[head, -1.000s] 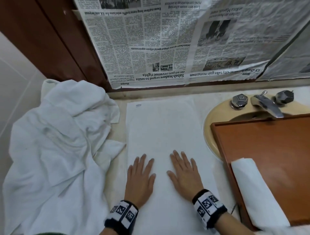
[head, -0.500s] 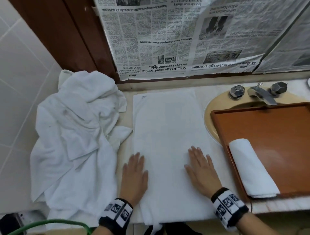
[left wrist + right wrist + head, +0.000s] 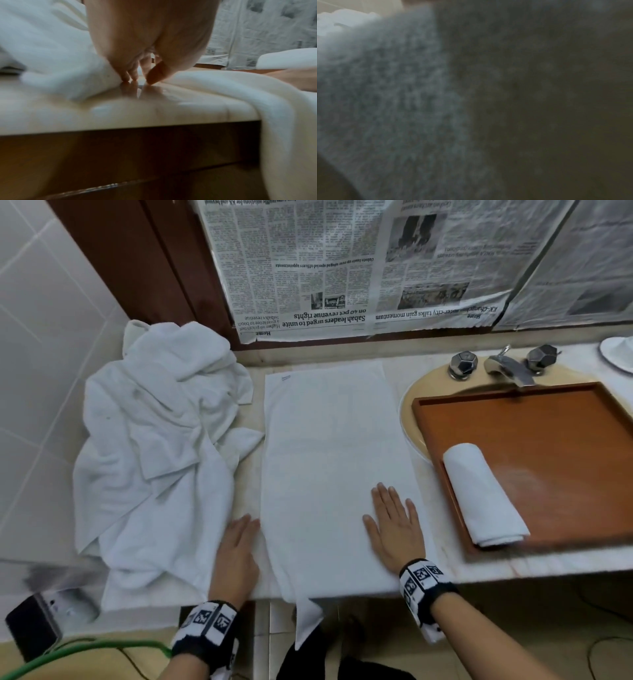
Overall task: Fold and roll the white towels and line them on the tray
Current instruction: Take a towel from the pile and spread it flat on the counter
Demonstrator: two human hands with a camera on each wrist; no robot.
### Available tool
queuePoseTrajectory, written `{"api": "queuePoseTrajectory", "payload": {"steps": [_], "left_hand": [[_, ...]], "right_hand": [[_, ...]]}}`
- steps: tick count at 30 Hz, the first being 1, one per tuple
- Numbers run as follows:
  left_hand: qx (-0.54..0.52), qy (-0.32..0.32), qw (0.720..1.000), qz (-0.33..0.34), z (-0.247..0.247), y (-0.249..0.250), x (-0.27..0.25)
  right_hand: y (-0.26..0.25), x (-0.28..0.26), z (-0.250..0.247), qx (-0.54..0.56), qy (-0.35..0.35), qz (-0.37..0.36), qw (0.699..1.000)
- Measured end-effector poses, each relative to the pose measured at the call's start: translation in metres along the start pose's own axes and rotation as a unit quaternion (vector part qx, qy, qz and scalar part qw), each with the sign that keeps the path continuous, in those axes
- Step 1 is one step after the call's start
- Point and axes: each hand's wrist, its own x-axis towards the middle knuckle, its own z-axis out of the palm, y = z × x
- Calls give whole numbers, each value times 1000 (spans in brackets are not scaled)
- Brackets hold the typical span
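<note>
The flat white terry towel [image 3: 335, 474] lay spread lengthwise on the pale marble worktop [image 3: 496, 571], its near end hanging over the front edge. It looked soft, light and limp, likely to sag or crease wherever it was lifted, so the long edges or the near corners seemed the best places to take hold for a fold.

The right hand [image 3: 394, 529] lay flat on the towel's near right part, fingers straight and together, its grip released and only pressing the cloth down. The right wrist view was dark and showed only blurred towel weave. The left hand [image 3: 238, 553] rested on the bare worktop at the towel's left edge; in the left wrist view its fingertips [image 3: 126, 79] touched the shiny stone right where the cloth began, holding nothing.

To the left, a crumpled heap of white towels [image 3: 150, 457] sat close beside the flat one, one flap nearly touching its edge, and might snag during a fold. To the right, the brown wooden tray [image 3: 534, 440] sat over the beige basin [image 3: 416, 392], below the chrome tap [image 3: 507, 368], with one rolled white towel [image 3: 483, 494] lying at its left side. Newspaper sheets [image 3: 342, 268] covered the wall behind.
</note>
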Motion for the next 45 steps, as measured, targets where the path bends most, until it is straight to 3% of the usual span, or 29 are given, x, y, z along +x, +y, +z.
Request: {"api": "queuePoseTrajectory", "payload": {"steps": [3, 6, 8, 10, 14, 18, 24, 26, 28, 31, 35, 38, 42, 45], "left_hand": [[-43, 46, 997, -53, -4, 14, -8], [-75, 41, 996, 26, 6, 53, -17], [-58, 8, 995, 81, 25, 78, -22], [-18, -32, 995, 95, 44, 95, -25], [73, -50, 995, 47, 53, 95, -36], [87, -34, 996, -9, 39, 56, -53], [1, 34, 999, -29, 12, 13, -74], [-27, 39, 998, -32, 11, 25, -68], [-44, 34, 998, 11, 15, 48, -54], [-20, -13, 999, 47, 27, 86, -30], [70, -98, 993, 8, 44, 94, -20], [101, -98, 989, -36, 41, 66, -30], [66, -73, 989, -114, 26, 51, -29], [56, -71, 994, -55, 27, 82, -3]], "right_hand": [[1, -4, -5, 29, 4, -11, 1000], [-7, -15, -8, 43, 37, -42, 997], [-15, -28, -5, 35, 54, -53, 997], [-18, -37, 2, 26, 40, -38, 998], [-10, -40, 10, -6, 2, -18, 1000], [-9, -39, 13, -16, 2, -9, 1000], [-12, -39, 9, -9, -13, -6, 1000], [-11, -41, 8, 1, -19, -7, 1000], [-14, -45, 7, 8, -12, -14, 1000], [-22, -51, 9, 13, -21, -25, 999], [-22, -49, 9, 3, -32, -21, 999], [7, -51, 4, -11, -30, 22, 999], [26, -51, -12, -7, -42, 51, 998], [0, -37, -16, 27, -22, -12, 999]]}}
